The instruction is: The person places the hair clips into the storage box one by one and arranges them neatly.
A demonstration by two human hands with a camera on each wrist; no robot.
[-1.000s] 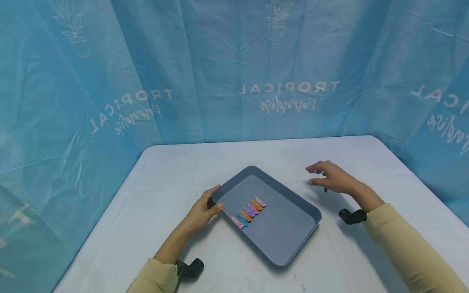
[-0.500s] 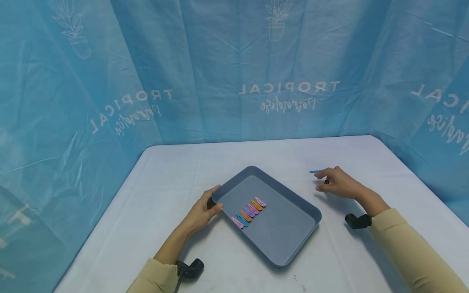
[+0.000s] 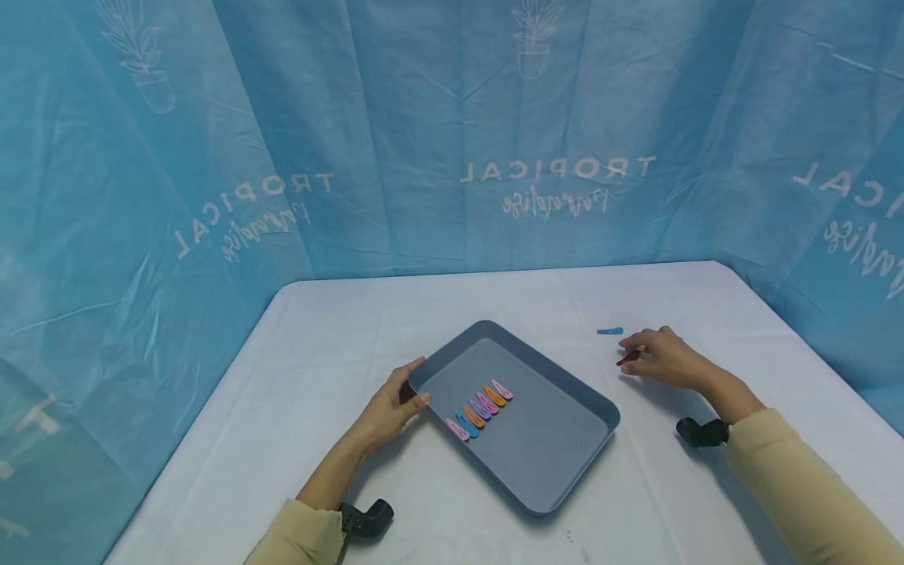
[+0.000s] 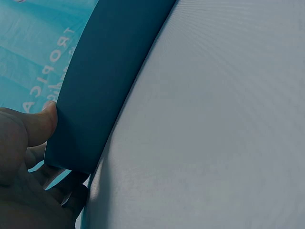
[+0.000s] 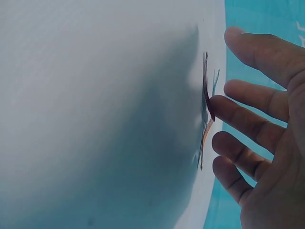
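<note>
My left hand (image 3: 387,404) grips the left corner of a grey-blue tray (image 3: 565,424), thumb on the rim; in the left wrist view the fingers curl below that tray corner (image 4: 95,90). Inside the tray, along its lower left side, several snap hair clips (image 3: 482,406) in pink, blue, orange and purple lie in a row. On the white table, my right hand (image 3: 664,359) hovers by a dark red hair clip (image 3: 627,359). In the right wrist view, thumb and fingers are spread apart, with one fingertip overlapping the dark red clip (image 5: 207,86); an orange-brown clip (image 5: 204,143) shows below it.
A blue hair clip (image 3: 610,331) lies on the white tablecloth (image 3: 339,337) beyond the right hand. Blue printed curtains (image 3: 424,141) stand around the back and sides of the table. Small stains (image 3: 575,545) mark the cloth near the front.
My right hand has moved right and slightly toward me, uncovering the blue clip and coming to the dark red one. The left hand and tray have stayed put.
</note>
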